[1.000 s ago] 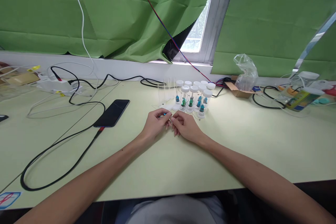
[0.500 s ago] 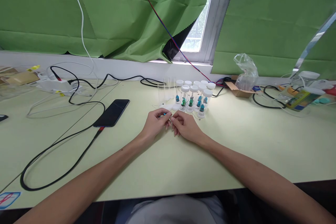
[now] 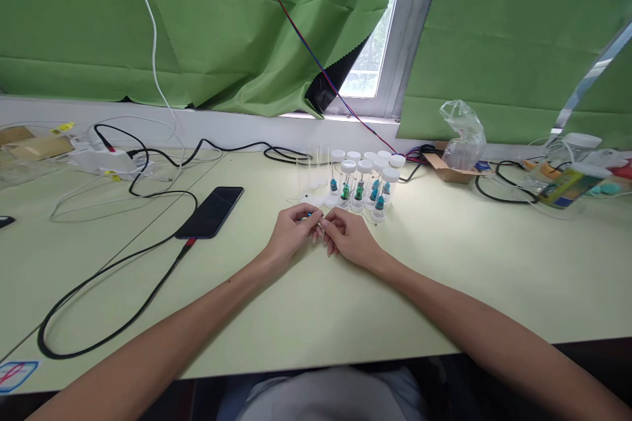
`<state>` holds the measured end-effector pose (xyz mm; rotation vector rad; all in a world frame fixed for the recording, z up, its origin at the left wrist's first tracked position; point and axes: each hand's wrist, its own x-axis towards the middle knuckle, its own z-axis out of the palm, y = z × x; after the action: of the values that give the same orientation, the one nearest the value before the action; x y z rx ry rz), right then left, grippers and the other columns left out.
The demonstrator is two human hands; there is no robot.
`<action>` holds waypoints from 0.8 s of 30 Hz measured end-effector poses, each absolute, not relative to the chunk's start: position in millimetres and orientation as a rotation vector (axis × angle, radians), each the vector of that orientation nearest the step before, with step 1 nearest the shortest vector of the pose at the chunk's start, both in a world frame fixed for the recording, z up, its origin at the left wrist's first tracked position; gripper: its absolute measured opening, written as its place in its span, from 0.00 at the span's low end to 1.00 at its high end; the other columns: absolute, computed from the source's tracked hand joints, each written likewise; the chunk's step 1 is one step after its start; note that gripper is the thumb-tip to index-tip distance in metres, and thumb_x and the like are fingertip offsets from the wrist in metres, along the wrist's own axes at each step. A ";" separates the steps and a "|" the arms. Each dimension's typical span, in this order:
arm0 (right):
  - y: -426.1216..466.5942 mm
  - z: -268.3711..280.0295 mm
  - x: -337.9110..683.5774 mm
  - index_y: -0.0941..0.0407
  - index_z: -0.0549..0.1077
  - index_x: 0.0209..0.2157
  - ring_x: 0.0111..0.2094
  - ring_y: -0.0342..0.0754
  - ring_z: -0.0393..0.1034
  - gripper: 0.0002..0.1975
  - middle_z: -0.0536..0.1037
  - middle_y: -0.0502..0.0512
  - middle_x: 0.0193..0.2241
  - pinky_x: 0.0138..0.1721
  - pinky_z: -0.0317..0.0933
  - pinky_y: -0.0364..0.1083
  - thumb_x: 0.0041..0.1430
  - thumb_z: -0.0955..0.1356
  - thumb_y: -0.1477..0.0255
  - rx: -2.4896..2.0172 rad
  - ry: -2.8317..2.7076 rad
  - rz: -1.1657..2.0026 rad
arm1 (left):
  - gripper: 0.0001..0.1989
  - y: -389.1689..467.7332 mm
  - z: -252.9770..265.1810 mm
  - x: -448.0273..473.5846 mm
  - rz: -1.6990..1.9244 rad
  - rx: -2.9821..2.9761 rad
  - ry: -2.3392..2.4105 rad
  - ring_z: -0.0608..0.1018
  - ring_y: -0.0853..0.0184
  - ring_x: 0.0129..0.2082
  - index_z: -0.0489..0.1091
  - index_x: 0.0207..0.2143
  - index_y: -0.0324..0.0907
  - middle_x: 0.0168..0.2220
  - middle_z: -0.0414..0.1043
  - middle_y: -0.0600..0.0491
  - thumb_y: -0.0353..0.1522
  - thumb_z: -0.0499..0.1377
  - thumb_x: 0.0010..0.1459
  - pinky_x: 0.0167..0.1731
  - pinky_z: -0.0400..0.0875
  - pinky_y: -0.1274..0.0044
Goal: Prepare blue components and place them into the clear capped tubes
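My left hand (image 3: 292, 231) is closed in a pinch around a small blue piece (image 3: 309, 214), mostly covered by the fingers. My right hand (image 3: 349, 235) is pinched too, its fingertips meeting those of the left; what lies in them is too small to make out. Just beyond the hands stand several clear tubes with white caps (image 3: 390, 175), holding small blue or green pieces with thin wires. To their left are uncapped clear tubes (image 3: 303, 177). A thin wire with a dark tip (image 3: 375, 223) lies by the front tubes.
A phone (image 3: 211, 212) on a black cable (image 3: 118, 354) lies left of my hands. A white power strip (image 3: 101, 159) sits at the back left. Toward the back right are a small cardboard box (image 3: 451, 174) with a plastic bag (image 3: 463, 135) and a yellow-green container (image 3: 567, 185).
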<state>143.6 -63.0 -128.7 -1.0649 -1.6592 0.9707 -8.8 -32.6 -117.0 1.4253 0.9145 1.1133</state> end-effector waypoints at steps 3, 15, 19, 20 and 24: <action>-63.0 -129.0 143.5 0.54 0.66 0.30 0.17 0.42 0.69 0.14 0.73 0.48 0.23 0.20 0.63 0.42 0.64 0.63 0.58 -1.063 -1.657 0.973 | 0.10 -32.4 -117.6 -8.8 1.108 1.416 0.912 0.70 0.70 0.21 0.73 0.26 0.39 0.22 0.70 0.54 0.38 0.65 0.52 0.24 0.65 0.76; -61.9 -128.3 143.5 0.54 0.65 0.30 0.17 0.41 0.68 0.16 0.72 0.48 0.23 0.20 0.62 0.41 0.64 0.62 0.57 -1.075 -1.658 0.972 | 0.10 -32.2 -118.7 -8.9 1.108 1.404 0.894 0.71 0.69 0.23 0.73 0.26 0.39 0.22 0.70 0.53 0.38 0.64 0.52 0.25 0.65 0.76; -62.0 -128.5 143.5 0.55 0.65 0.30 0.17 0.41 0.68 0.15 0.72 0.48 0.23 0.19 0.62 0.41 0.64 0.63 0.58 -1.067 -1.660 0.971 | 0.10 -32.1 -118.7 -8.8 1.106 1.403 0.905 0.71 0.69 0.23 0.73 0.26 0.39 0.22 0.69 0.53 0.37 0.64 0.52 0.25 0.64 0.76; -62.2 -128.3 143.6 0.55 0.65 0.30 0.17 0.41 0.68 0.15 0.72 0.47 0.23 0.20 0.62 0.40 0.64 0.63 0.58 -1.068 -1.663 0.969 | 0.10 -32.1 -118.5 -8.6 1.107 1.400 0.910 0.71 0.69 0.23 0.72 0.26 0.39 0.22 0.69 0.53 0.37 0.64 0.52 0.25 0.64 0.76; -62.7 -127.7 144.0 0.55 0.66 0.30 0.17 0.40 0.68 0.15 0.73 0.47 0.23 0.20 0.63 0.40 0.64 0.63 0.58 -1.072 -1.671 0.964 | 0.10 -32.3 -118.0 -8.1 1.106 1.402 0.910 0.71 0.69 0.23 0.72 0.26 0.39 0.22 0.69 0.53 0.37 0.64 0.52 0.25 0.64 0.76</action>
<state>144.0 -62.7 -127.7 -1.0720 -1.6713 0.9638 -8.1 -32.3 -118.0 1.4020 0.9098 1.1061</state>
